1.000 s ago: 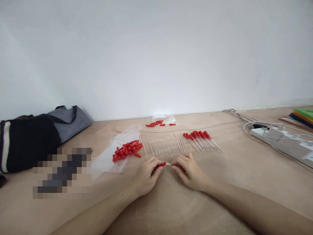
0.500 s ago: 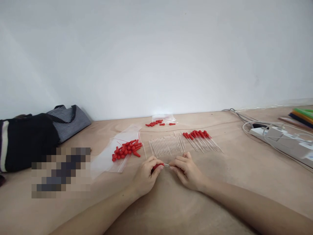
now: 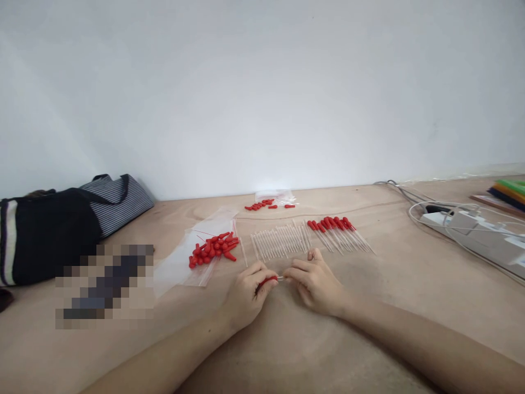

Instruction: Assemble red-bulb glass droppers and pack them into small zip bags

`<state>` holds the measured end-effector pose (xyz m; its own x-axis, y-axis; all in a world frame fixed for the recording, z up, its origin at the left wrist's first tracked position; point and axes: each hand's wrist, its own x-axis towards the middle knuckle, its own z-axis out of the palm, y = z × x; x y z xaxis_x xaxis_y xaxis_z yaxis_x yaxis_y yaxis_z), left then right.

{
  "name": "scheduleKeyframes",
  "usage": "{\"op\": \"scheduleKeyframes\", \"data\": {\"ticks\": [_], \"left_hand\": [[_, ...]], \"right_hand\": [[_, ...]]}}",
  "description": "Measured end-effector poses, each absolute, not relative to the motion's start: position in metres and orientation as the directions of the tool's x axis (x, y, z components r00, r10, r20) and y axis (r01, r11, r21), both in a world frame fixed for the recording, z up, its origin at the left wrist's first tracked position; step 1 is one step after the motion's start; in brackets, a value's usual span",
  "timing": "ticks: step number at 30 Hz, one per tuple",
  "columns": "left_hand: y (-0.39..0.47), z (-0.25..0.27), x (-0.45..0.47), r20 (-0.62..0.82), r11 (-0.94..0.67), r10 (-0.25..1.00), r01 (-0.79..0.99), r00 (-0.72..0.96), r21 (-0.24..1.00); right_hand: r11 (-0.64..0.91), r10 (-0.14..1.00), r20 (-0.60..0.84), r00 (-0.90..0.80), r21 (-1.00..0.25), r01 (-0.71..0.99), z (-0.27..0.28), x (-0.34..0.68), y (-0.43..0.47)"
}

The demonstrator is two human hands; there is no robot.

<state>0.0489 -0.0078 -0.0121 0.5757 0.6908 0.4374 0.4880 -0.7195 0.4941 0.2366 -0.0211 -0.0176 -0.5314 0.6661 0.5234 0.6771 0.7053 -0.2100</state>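
My left hand (image 3: pixel 250 291) pinches a red rubber dropper bulb (image 3: pixel 268 283), its narrow end pointing right. Close beside it, my right hand (image 3: pixel 312 283) grips a thin clear glass tube (image 3: pixel 280 278), whose short visible end meets the bulb's mouth. The fingers hide most of the tube. Just beyond my hands lies a row of clear tubes (image 3: pixel 281 242). To their right are several droppers (image 3: pixel 342 232), tubes with red bulbs on their ends. A heap of loose red bulbs (image 3: pixel 213 250) rests on a plastic bag (image 3: pixel 184 268) to the left.
More red bulbs (image 3: pixel 259 204) and a small plastic bag (image 3: pixel 274 196) lie near the wall. A black bag (image 3: pixel 49 235) and a striped bag (image 3: pixel 123 205) stand at left. On the right are a white power strip (image 3: pixel 471 232) with cables and coloured folders (image 3: pixel 508 194).
Less of the tube shows between my hands, and the gap between my fingers has narrowed. Both hands keep their hold. The whole view has shifted slightly.
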Motion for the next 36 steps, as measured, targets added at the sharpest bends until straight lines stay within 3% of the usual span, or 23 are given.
{"op": "scheduleKeyframes", "data": {"ticks": [7, 14, 17, 20, 23, 26, 30, 36], "left_hand": [[-0.010, -0.015, 0.050, 0.539, -0.786, 0.618, 0.457, 0.572, 0.417], [-0.010, -0.015, 0.050, 0.611, -0.870, 0.482, 0.425, 0.629, 0.249], [-0.008, -0.016, 0.049, 0.624, -0.856, 0.513, 0.404, 0.590, 0.323], [-0.006, -0.017, 0.048, 0.591, -0.760, 0.649, 0.417, 0.478, 0.498], [-0.004, -0.016, 0.046, 0.512, -0.649, 0.761, 0.448, 0.399, 0.615], [-0.003, -0.016, 0.044, 0.477, -0.640, 0.767, 0.451, 0.430, 0.622], [-0.003, -0.018, 0.044, 0.519, -0.685, 0.727, 0.429, 0.449, 0.588], [-0.003, -0.020, 0.047, 0.557, -0.699, 0.714, 0.389, 0.425, 0.600]], "right_hand": [[0.580, 0.813, 0.339, -0.473, -0.534, 0.615, -0.007, 0.233, -0.027], [0.372, 0.887, 0.147, -0.438, -0.790, 0.487, -0.011, 0.232, -0.022], [0.261, 0.894, 0.062, -0.443, -0.877, 0.404, -0.011, 0.233, -0.019], [0.302, 0.901, 0.106, -0.421, -0.850, 0.432, -0.007, 0.237, -0.018], [0.445, 0.876, 0.240, -0.418, -0.734, 0.513, -0.003, 0.244, -0.019], [0.566, 0.824, 0.376, -0.424, -0.593, 0.573, -0.003, 0.249, -0.021], [0.592, 0.804, 0.419, -0.422, -0.497, 0.634, -0.007, 0.247, -0.024], [0.496, 0.868, 0.325, -0.376, -0.609, 0.619, -0.011, 0.239, -0.021]]}}
